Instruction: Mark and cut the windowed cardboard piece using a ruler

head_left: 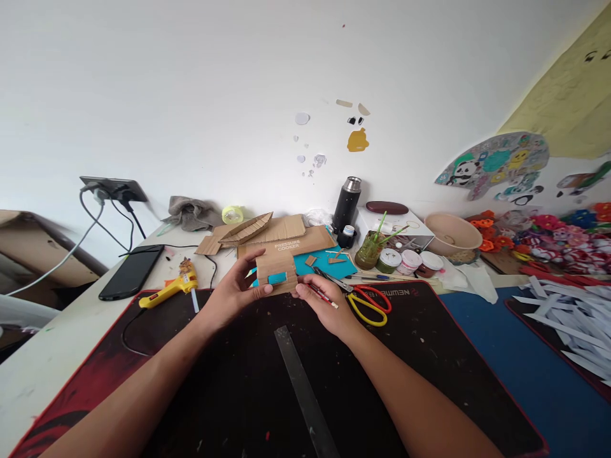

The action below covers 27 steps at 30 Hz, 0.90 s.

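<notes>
Between both hands I hold up a small brown cardboard piece [277, 262] with a rectangular window cut in it; blue shows through the hole. My left hand [241, 284] grips its left side, thumb along the lower edge. My right hand [325, 302] pinches the lower right corner and also has a red and black pencil [324, 295] tucked among its fingers. Just right of that hand lie scissors [370, 305] with red and yellow handles. Below the hands a metal ruler [300, 381] rests on the black desk mat [229, 394].
A yellow glue gun [169, 289] and a black phone [131, 272] lie to the left. Behind are cardboard sheets [305, 242], a black flask [347, 203], paint jars [389, 261] and a beige bowl [453, 234]. White paper strips [568, 324] are piled at right.
</notes>
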Tool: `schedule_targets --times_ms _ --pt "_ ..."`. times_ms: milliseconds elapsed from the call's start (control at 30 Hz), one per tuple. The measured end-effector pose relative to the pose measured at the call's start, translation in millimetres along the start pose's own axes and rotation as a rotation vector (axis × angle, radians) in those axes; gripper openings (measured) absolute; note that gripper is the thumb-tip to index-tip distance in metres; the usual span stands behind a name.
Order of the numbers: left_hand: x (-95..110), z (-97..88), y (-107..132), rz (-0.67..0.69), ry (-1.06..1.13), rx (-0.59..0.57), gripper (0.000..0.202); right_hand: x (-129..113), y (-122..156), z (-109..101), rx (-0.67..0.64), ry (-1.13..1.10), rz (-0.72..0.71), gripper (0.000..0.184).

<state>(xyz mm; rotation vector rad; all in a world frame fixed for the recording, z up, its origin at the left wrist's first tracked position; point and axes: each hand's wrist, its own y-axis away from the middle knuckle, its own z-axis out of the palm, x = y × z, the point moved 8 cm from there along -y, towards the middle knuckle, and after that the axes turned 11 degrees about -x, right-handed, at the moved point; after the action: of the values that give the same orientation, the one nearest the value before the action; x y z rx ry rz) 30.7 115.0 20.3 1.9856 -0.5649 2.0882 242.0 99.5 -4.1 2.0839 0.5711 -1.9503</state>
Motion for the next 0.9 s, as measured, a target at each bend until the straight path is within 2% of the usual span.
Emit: schedule_targets --times_ms 200,367,733,900 --pt "-5.0 5.4 1.4 -0.017 -0.014 -0.028 0.089 12.7 -3.6 5.2 -0.012 -0.048 0.015 0.055" --pt "-6.4 4.1 -0.9 -0.01 0.009 -0.06 0.096 13.0 -4.3 2.0 0.001 -0.076 0.009 0.055" --pt "-10.0 0.8 -0.9 -0.03 0.024 -0.074 0.083 11.0 -4.0 1.3 0.002 -0.103 0.002 0.053" --pt "-14.9 -4.8 -2.4 -0.044 -0.007 -0.031 0.096 11.8 -3.6 0.8 0.006 -0.096 0.004 0.053"
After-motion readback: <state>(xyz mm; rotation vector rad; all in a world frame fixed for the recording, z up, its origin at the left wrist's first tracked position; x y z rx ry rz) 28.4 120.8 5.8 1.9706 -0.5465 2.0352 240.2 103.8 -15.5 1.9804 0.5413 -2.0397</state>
